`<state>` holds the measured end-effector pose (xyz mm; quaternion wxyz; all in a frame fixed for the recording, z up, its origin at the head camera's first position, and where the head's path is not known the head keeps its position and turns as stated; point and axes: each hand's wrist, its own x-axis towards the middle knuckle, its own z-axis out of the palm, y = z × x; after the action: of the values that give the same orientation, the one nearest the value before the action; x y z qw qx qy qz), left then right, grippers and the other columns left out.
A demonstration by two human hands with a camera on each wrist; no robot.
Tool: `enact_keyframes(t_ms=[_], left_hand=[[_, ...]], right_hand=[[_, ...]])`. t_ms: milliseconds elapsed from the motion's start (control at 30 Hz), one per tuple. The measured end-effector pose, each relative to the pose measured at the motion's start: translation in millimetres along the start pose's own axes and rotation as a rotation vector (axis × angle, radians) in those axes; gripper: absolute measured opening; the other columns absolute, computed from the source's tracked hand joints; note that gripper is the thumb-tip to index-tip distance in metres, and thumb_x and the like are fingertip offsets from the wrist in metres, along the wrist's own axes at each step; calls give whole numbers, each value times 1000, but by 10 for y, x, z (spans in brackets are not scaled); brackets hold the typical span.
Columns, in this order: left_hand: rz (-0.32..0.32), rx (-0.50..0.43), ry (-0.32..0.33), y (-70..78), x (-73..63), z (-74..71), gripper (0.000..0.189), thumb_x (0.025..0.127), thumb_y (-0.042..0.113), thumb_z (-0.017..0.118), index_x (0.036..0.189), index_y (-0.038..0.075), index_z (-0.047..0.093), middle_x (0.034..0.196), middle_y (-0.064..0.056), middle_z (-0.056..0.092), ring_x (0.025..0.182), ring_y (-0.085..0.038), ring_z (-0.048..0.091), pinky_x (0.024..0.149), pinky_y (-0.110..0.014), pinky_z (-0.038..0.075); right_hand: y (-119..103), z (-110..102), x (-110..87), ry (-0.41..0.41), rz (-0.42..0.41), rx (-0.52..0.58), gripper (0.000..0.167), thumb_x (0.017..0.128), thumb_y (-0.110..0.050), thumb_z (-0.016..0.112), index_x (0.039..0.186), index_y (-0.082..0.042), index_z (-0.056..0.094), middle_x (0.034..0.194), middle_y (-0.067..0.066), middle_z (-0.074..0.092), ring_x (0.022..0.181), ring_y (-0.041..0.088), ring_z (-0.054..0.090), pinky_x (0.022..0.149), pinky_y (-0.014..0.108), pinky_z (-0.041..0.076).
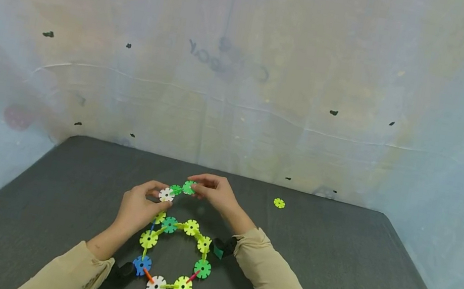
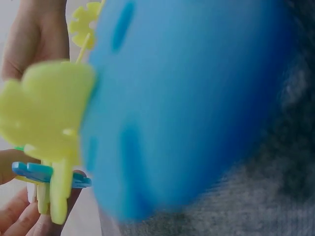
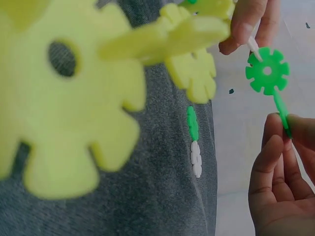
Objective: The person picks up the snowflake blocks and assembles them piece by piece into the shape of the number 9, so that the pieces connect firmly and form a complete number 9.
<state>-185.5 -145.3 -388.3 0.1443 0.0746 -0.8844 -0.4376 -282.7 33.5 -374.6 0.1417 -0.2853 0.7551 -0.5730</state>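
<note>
Slotted plastic snowflake discs are joined into a ring, with a yellow-green disc (image 1: 149, 239), a blue disc (image 1: 142, 265) and a white disc (image 1: 156, 287) among them. Above its upper left, my left hand (image 1: 139, 207) grips a white disc (image 1: 166, 195) between thumb and fingers. A small chain runs on from it: a green disc (image 3: 267, 70), then an end green disc (image 1: 189, 187). My right hand (image 1: 218, 194) pinches that end disc, edge-on in the right wrist view. In the left wrist view a large blue disc (image 2: 187, 98) hides much of the hands' work.
A loose yellow disc (image 1: 279, 203) lies on the dark grey table (image 1: 349, 266), right of my right hand. Pale patterned sheeting (image 1: 259, 144) rises behind the table and along both sides. Black wrist straps are near both sleeves, close to the ring.
</note>
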Motion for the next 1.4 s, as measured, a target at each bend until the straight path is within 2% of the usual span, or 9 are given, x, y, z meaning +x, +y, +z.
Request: enact_keyframes(t_ms=[67, 100, 300, 433, 700, 900, 1133, 1400], left_hand=[[-1, -6, 8, 5, -2, 0, 40, 81, 16, 76, 118, 5, 65, 98, -18, 70, 86, -32, 67, 58, -32, 52], [-3, -11, 11, 8, -3, 0, 39, 81, 15, 76, 118, 5, 65, 98, -18, 70, 84, -31, 68, 57, -31, 52], [-24, -67, 11, 31, -22, -11, 40, 81, 13, 76, 119, 5, 65, 99, -19, 69, 71, -23, 71, 54, -28, 51], [-21, -98, 23, 54, -49, -15, 39, 82, 11, 74, 120, 4, 65, 99, -18, 70, 75, -25, 72, 55, -29, 53], [22, -116, 52, 82, -74, 19, 38, 82, 10, 75, 118, 4, 66, 96, -18, 71, 79, -29, 72, 58, -32, 56], [25, -103, 36, 75, -64, 31, 35, 82, 10, 75, 114, 3, 64, 95, -16, 69, 76, -27, 71, 56, -30, 54], [54, -55, 79, 66, -56, 1, 34, 82, 16, 75, 109, 2, 60, 98, -18, 70, 75, -26, 68, 54, -26, 48], [0, -81, 62, 48, -67, -22, 33, 82, 19, 76, 104, 2, 58, 97, -18, 68, 75, -23, 68, 55, -25, 47]], right_hand=[[-15, -1, 0, -2, -1, -7, 32, 94, -9, 60, 123, 5, 61, 109, 27, 65, 71, 9, 62, 86, 57, 49], [-23, 2, 1, -3, -3, -14, 32, 94, -9, 60, 123, 5, 62, 109, 27, 65, 71, 10, 62, 86, 57, 49], [17, 33, 39, 11, -57, -53, 28, 94, -11, 61, 119, 1, 66, 101, 23, 68, 85, 40, 63, 82, 56, 51], [-19, 43, 19, 17, -76, -35, 26, 94, -8, 61, 116, 2, 67, 104, 22, 68, 90, 49, 60, 81, 56, 51], [-34, 40, -2, 16, -75, -27, 28, 94, -8, 61, 117, 6, 65, 108, 22, 68, 91, 49, 60, 81, 53, 53], [-5, 26, 11, 2, -66, -14, 29, 94, -9, 60, 119, 5, 64, 109, 20, 67, 93, 49, 59, 83, 53, 52], [57, 30, 59, 4, -79, -3, 29, 97, -17, 57, 120, 0, 65, 100, 21, 69, 93, 49, 61, 81, 53, 52], [193, -33, 85, 54, 35, -99, 29, 97, -15, 57, 119, 3, 64, 109, 20, 67, 98, 36, 65, 83, 44, 54]])
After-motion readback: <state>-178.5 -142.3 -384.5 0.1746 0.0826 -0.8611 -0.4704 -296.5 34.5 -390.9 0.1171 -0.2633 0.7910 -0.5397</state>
